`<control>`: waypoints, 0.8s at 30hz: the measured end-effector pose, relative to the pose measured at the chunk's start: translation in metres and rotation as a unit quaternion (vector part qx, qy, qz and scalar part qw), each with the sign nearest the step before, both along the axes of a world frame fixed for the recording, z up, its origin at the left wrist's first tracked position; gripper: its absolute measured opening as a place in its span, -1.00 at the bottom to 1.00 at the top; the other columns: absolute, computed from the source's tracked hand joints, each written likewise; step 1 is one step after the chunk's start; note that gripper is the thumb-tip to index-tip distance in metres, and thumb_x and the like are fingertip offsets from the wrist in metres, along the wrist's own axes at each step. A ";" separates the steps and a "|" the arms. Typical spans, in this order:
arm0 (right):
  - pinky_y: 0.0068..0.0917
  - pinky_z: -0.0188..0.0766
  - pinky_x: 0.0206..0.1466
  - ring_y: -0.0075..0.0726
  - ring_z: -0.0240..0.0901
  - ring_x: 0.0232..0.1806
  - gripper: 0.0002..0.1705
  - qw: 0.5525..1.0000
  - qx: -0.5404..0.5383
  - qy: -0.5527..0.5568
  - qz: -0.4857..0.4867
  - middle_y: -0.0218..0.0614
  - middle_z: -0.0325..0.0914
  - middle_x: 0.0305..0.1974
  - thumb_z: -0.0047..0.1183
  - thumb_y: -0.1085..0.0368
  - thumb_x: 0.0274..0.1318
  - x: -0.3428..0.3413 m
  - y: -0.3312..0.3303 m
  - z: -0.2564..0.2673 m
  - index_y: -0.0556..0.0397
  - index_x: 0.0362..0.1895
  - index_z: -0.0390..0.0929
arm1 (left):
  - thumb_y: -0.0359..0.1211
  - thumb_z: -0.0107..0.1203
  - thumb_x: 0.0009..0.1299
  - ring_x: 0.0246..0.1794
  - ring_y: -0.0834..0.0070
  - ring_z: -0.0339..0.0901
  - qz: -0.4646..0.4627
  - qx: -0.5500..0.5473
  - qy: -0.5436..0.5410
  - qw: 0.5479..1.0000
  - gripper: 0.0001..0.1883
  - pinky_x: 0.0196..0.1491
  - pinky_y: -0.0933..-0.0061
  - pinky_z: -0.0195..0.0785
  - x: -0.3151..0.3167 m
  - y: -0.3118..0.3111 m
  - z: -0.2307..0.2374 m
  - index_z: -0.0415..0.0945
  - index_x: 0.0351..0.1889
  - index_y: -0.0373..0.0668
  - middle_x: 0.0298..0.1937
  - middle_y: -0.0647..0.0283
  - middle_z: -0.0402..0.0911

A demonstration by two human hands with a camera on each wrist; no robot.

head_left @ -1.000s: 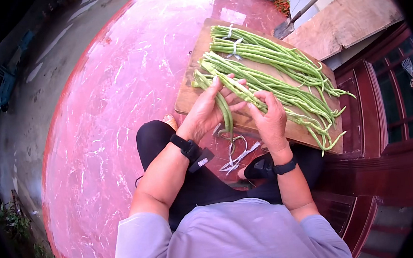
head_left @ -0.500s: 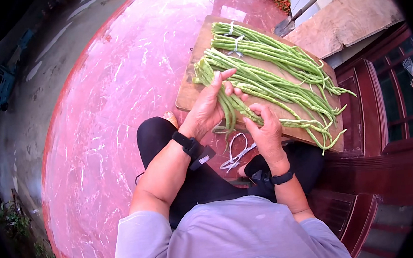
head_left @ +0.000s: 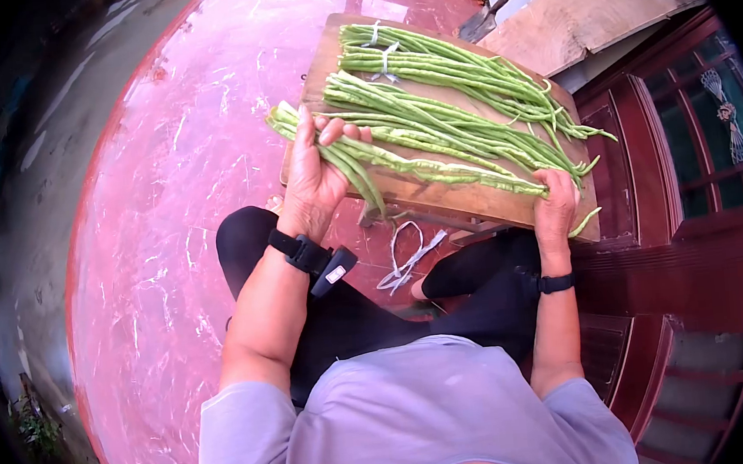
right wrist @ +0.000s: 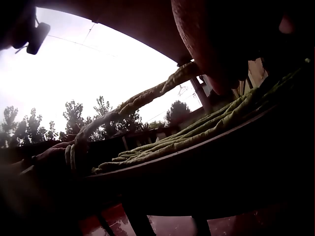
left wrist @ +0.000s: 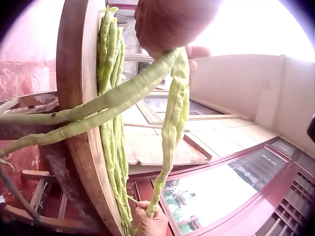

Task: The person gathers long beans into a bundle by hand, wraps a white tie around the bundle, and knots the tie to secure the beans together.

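Observation:
My left hand [head_left: 313,171] grips a few long green beans [head_left: 436,168] over the near left corner of a wooden tabletop [head_left: 318,79]. Some of their ends hang down below the palm. To the right, my right hand [head_left: 557,204] pinches the far end of the held beans, which stretch between both hands. In the left wrist view, the beans [left wrist: 172,118] run down to the right fingers. A loose row of long beans [head_left: 442,126] lies on the tabletop. Behind it lie bundles of beans [head_left: 454,64] bound with white ties [head_left: 388,59].
A loop of white string [head_left: 404,260] lies on the red floor below the table, near my legs [head_left: 368,298]. A shovel [head_left: 482,23] and a plywood board [head_left: 590,10] stand behind the table. Dark red doors [head_left: 628,159] are at the right.
My right hand has moved right along the beans to their far end, drawing them out straight. My left hand has shifted left with its beans, and the head view has turned slightly.

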State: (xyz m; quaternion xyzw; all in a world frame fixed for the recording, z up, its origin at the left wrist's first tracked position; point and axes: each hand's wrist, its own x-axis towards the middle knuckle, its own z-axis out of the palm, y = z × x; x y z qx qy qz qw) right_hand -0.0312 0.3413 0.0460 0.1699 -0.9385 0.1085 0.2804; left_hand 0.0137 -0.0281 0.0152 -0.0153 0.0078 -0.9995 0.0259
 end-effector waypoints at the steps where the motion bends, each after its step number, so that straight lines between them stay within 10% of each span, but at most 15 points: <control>1: -0.23 0.25 0.12 -0.15 0.46 -0.04 -0.65 0.999 -0.007 0.034 -0.013 -0.35 0.52 -0.19 0.11 0.56 -0.16 -0.002 0.011 0.003 -0.09 -0.22 0.57 | 0.00 -0.16 0.58 -0.38 0.41 0.46 -0.003 0.010 0.007 1.000 -0.61 0.08 0.08 0.47 0.000 -0.003 -0.002 0.30 -0.39 -0.05 -0.61 0.44 0.24; 4: -0.21 0.22 0.17 -0.18 0.44 0.03 -0.72 0.991 -0.003 0.109 -0.083 -0.38 0.55 -0.16 0.18 0.49 -0.08 0.007 0.030 0.023 -0.08 -0.22 0.58 | -0.07 -0.11 0.58 -0.44 0.47 0.44 -0.047 -0.042 -0.019 0.998 -0.66 -0.06 0.17 0.51 -0.003 -0.015 -0.013 0.38 -0.30 -0.12 -0.58 0.44 0.31; 8: -0.26 0.33 0.01 -0.12 0.51 -0.08 -0.73 0.990 0.027 -0.121 -0.064 -0.29 0.57 -0.23 0.19 0.49 -0.08 0.040 0.030 0.048 -0.01 -0.21 0.57 | -0.14 -0.07 0.58 -0.45 0.48 0.50 -0.048 -0.126 -0.121 0.983 -0.70 -0.15 0.21 0.52 0.001 -0.020 -0.014 0.44 -0.16 -0.21 -0.48 0.39 0.49; 13: -0.27 0.46 -0.05 -0.10 0.55 -0.14 -0.60 0.818 0.089 -0.550 0.144 -0.18 0.57 -0.22 0.27 0.35 -0.12 0.078 0.018 0.053 0.04 -0.08 0.57 | -0.15 -0.09 0.58 -0.31 0.36 0.64 -0.053 -0.146 -0.179 0.971 -0.68 0.00 0.03 0.54 0.004 -0.023 -0.013 0.47 -0.19 -0.22 -0.27 0.23 0.64; 24: -0.17 0.27 0.09 -0.06 0.38 0.00 -0.62 0.983 0.031 -0.098 0.151 -0.21 0.48 -0.11 0.21 0.23 0.05 -0.001 -0.089 -0.003 -0.03 -0.01 0.52 | -0.18 0.05 0.52 -0.49 0.53 0.42 -0.171 -0.170 -0.163 0.957 -0.75 -0.18 0.28 0.54 0.004 -0.009 -0.019 0.48 -0.25 -0.18 -0.61 0.47 0.35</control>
